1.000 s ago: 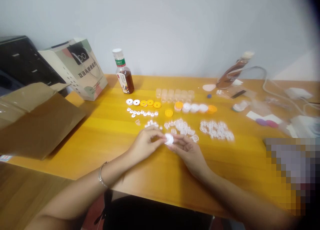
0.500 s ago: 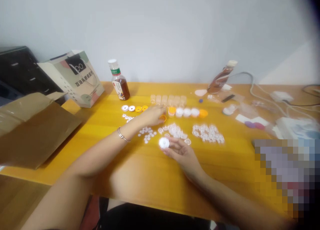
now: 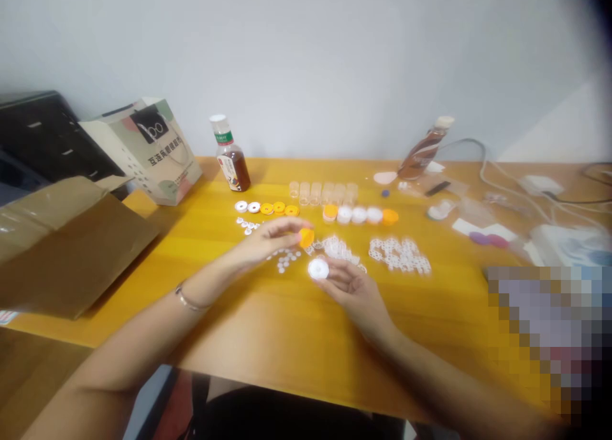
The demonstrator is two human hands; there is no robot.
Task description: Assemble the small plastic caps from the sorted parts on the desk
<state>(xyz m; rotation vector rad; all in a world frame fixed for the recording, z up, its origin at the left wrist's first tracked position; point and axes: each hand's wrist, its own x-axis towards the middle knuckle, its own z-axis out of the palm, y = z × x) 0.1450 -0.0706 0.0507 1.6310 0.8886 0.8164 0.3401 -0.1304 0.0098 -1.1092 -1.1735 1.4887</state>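
Between the fingertips of my left hand point(image 3: 272, 239), which wears a bracelet, is a small orange cap point(image 3: 306, 238), tilted and above the table. My right hand point(image 3: 356, 293) grips a round white cap point(image 3: 318, 269) by its edge, slightly nearer to me; the two caps are close but apart. Beyond the left hand runs a row of white and orange ring-shaped caps point(image 3: 278, 208). Right of it stands a row of white and orange lidded pieces point(image 3: 359, 215). Small white discs point(image 3: 285, 260) and pale openwork pieces point(image 3: 337, 249) lie around my hands, partly hidden.
Clear cups point(image 3: 327, 193) stand in a row at the back. More openwork pieces point(image 3: 400, 255) are piled on the right. A dark drink bottle point(image 3: 234, 166), a brown bottle point(image 3: 423, 152), a paper bag point(image 3: 155, 153), a cardboard box point(image 3: 71, 249) and cables point(image 3: 507, 188) surround the work area.
My left hand has drawn back toward me from the rows, bringing the orange cap close to the white one. My right hand has barely moved and still holds the white cap.
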